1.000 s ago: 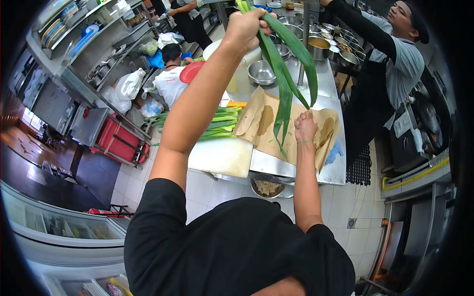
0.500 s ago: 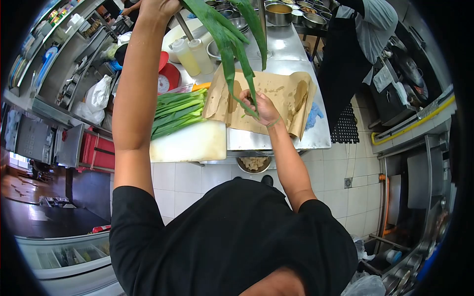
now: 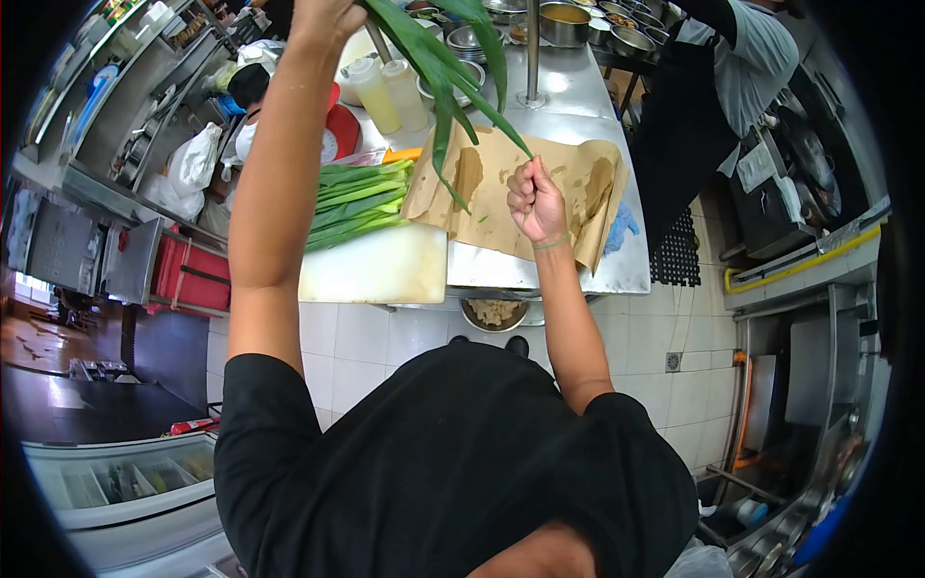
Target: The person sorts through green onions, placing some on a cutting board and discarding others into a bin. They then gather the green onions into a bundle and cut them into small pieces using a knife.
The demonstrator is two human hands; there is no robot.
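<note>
My left hand (image 3: 328, 21), raised at the top of the view, is closed round the upper end of long green leek leaves (image 3: 434, 72); part of the grip is cut off by the frame edge. The leaves hang down to the right over brown paper (image 3: 496, 197). My right hand (image 3: 537, 200) is closed above the paper and pinches the tip of one leaf. A pile of green stalks (image 3: 361, 200) lies to the left of the paper, on a white cutting board (image 3: 381, 265).
Two squeeze bottles (image 3: 374, 96), a red scale (image 3: 339, 133) and a metal post (image 3: 532, 58) stand on the steel table. A blue cloth (image 3: 621, 227) lies at its right edge. A co-worker in a dark apron (image 3: 679, 106) stands right; another person's head (image 3: 249, 87) shows left.
My right hand has moved slightly up and right and now pinches a leaf tip, drawing that leaf out straight. A person's head has come into view on the left.
</note>
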